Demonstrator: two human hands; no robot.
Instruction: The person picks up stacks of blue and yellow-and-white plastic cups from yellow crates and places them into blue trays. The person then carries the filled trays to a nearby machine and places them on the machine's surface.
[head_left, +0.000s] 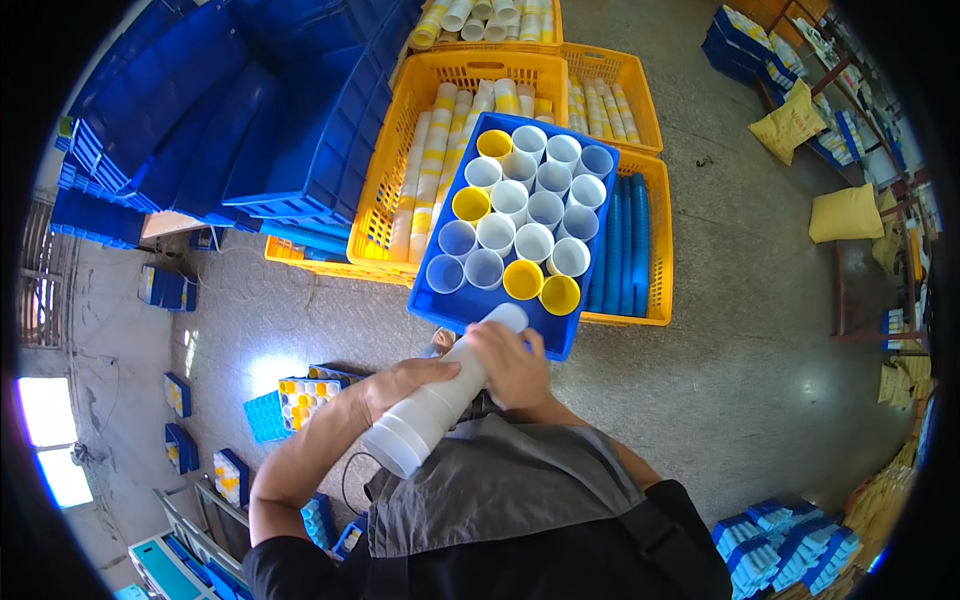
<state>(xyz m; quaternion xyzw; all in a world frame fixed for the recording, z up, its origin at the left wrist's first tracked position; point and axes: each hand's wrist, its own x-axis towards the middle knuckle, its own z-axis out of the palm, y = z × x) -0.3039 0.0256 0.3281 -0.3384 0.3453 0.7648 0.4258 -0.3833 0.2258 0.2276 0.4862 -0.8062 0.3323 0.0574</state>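
A long stack of nested white plastic cups (442, 401) lies slantwise across my front, its near end over my grey apron. My left hand (405, 382) wraps the middle of the stack, thumb on top. Around its far part curls my right hand (514, 364), slightly blurred. Just beyond the stack's far end is a blue plastic tray (439, 315). Rows of cups stand in it mouth up, mostly white (496, 232), with a few yellow cups (523, 279). The tray's front strip shows bare blue floor, partly covered by the stack and my right hand.
Under and behind the tray stand yellow plastic crates (375, 202) holding long cup stacks. Blue cup stacks (626, 247) fill the crate at right. Large blue bins (300, 127) rise at far left. On the floor at left sits a tray of white and yellow cups (304, 401).
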